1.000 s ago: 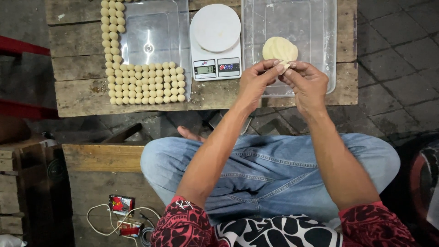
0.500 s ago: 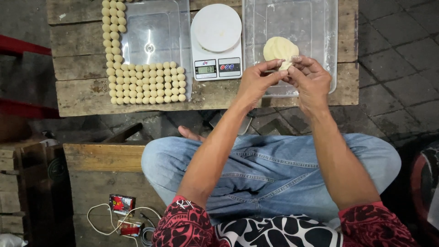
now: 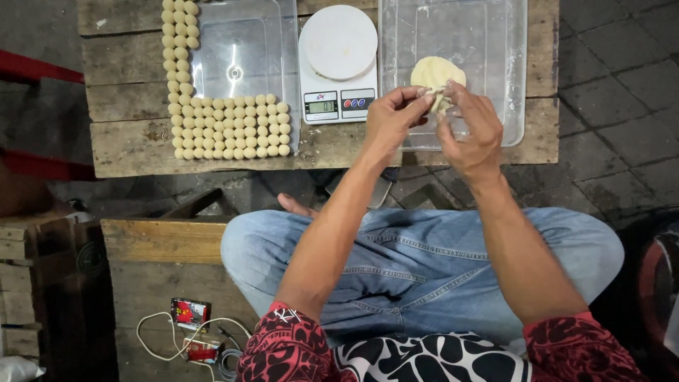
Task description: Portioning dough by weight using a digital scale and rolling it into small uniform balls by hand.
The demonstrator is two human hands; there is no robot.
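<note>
setting: outdoors on grey paving, seen from the head camera looking down at a low wooden plank table (image 3: 127, 141) in front of a person sitting cross-legged in blue jeans.
left of table: clear plastic tray (image 3: 240, 64) with rows of small dough balls (image 3: 233, 127) along its left and near edges, touching one another in neat lines.
middle of table: white digital kitchen scale (image 3: 338, 64) with a round bare platform, standing between the two trays.
right of table: larger clear plastic tub (image 3: 495, 56) holding a pale lump of dough (image 3: 435, 71) near its front half.
left hand: left hand (image 3: 392, 120) is raised over the tub's near part, thumb and fingertips pinched shut on a small piece of dough (image 3: 437, 95).
right hand: right hand (image 3: 470, 127) meets it from the other side, fingers curled and closed on the same small piece, just in front of the big lump.
step in hand: judged as pulling or shaping a small portion off the lump.
next move calls for: a clean separation of the piece, then probably a check on the scale beside the tub.
floor, lower left: small red electronic part with white wires (image 3: 187, 325) on a wooden pallet.
</note>
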